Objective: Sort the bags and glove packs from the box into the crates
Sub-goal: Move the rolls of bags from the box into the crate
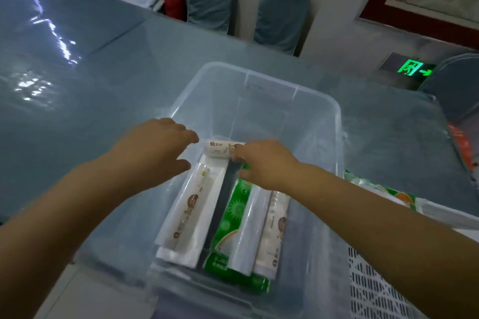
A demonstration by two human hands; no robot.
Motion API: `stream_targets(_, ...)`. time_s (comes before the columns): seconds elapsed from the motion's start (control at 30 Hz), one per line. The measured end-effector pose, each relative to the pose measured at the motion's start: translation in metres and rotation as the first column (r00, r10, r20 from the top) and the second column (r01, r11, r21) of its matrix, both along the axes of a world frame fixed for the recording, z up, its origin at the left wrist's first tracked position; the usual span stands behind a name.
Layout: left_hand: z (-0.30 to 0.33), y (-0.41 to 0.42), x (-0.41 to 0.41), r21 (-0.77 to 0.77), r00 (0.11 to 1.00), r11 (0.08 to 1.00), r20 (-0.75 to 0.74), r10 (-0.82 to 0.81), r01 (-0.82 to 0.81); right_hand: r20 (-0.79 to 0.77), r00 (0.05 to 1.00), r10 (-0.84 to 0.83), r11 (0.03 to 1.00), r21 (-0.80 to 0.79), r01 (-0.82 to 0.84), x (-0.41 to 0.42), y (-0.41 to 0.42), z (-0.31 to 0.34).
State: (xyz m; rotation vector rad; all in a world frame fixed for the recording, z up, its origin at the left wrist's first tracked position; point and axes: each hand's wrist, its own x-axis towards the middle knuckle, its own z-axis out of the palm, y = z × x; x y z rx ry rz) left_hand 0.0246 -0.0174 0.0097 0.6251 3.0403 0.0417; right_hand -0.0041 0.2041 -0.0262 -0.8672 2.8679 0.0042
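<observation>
A white crate [368,285] is seen nearest, at the right. In the clear box [334,122], white packs [190,211] and a green pack [228,225] are laid side by side. A roll [220,149] beyond them is pinched by the right hand [261,160]. The left hand [155,147] is held above the box rim, fingers relaxed, nothing grasped.

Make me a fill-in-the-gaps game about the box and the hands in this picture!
1. The packs lie inside a see-through plastic ____.
2. The right hand touches the small white roll at the far end, while the ____ hand hovers open beside it.
3. Between two long white packs lies a pack coloured ____.
4. On the wall glows a green ____ sign.

Missing words: box; left; green; exit
</observation>
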Motion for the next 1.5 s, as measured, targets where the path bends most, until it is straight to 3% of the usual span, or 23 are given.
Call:
stream_targets(0.1, -0.015, -0.019, -0.009, -0.043, 0.986, 0.987, -0.048, -0.158, 0.156, 0.165, 0.985, -0.058, 0.973, 0.231, 0.018, -0.013, -0.025, -0.031)
stream_targets(0.2, -0.026, -0.024, -0.010, -0.036, 0.965, 0.970, -0.101, -0.243, 0.241, 0.237, 0.954, -0.186, 0.854, 0.518, 0.038, -0.017, -0.025, -0.050)
stream_targets(0.27, -0.029, -0.026, -0.010, -0.014, 0.958, 0.967, -0.133, -0.255, 0.256, 0.261, 0.924, -0.281, 0.812, 0.578, 0.084, -0.016, -0.015, -0.057)
stream_targets(0.5, -0.033, -0.022, -0.015, -0.062, 0.941, 0.949, -0.125, -0.315, 0.310, 0.405, 0.768, -0.496, 0.861, 0.347, 0.373, -0.020, -0.001, -0.058)
stream_targets(0.63, -0.029, -0.015, -0.019, -0.114, 0.923, 0.921, -0.061, -0.380, 0.372, 0.407, 0.795, -0.450, 0.892, 0.158, 0.424, -0.022, 0.005, -0.036)
stream_targets(0.73, -0.025, -0.001, -0.025, -0.157, 0.912, 0.902, -0.016, -0.409, 0.402, 0.352, 0.818, -0.455, 0.850, -0.104, 0.517, -0.015, 0.016, -0.003)
stream_targets(0.87, -0.022, 0.036, -0.035, -0.220, 0.883, 0.856, 0.061, -0.466, 0.467, 0.080, 0.807, -0.585, 0.686, -0.482, 0.546, 0.002, 0.041, 0.038)
stream_targets(0.93, -0.026, 0.063, -0.039, -0.210, 0.874, 0.848, 0.138, -0.467, 0.486, -0.061, 0.727, -0.683, 0.587, -0.639, 0.498, 0.014, 0.056, 0.054)
stream_targets(1.0, -0.039, 0.091, -0.042, -0.213, 0.844, 0.819, 0.201, -0.497, 0.533, -0.084, 0.635, -0.768, 0.451, -0.774, 0.445, 0.028, 0.068, 0.065)
stream_targets(1.13, -0.072, 0.142, -0.047, -0.172, 0.808, 0.792, 0.192, -0.557, 0.586, 0.039, 0.509, -0.860, 0.192, -0.900, 0.392, 0.057, 0.091, 0.071)
stream_targets(1.23, -0.098, 0.167, -0.044, -0.032, 0.825, 0.839, 0.208, -0.526, 0.543, 0.194, 0.471, -0.861, -0.009, -0.930, 0.367, 0.081, 0.107, 0.066)
stream_targets(1.5, -0.125, 0.185, -0.032, 0.360, 0.802, 0.906, 0.460, -0.381, 0.224, 0.463, 0.500, -0.732, -0.426, -0.883, 0.195, 0.129, 0.128, 0.045)
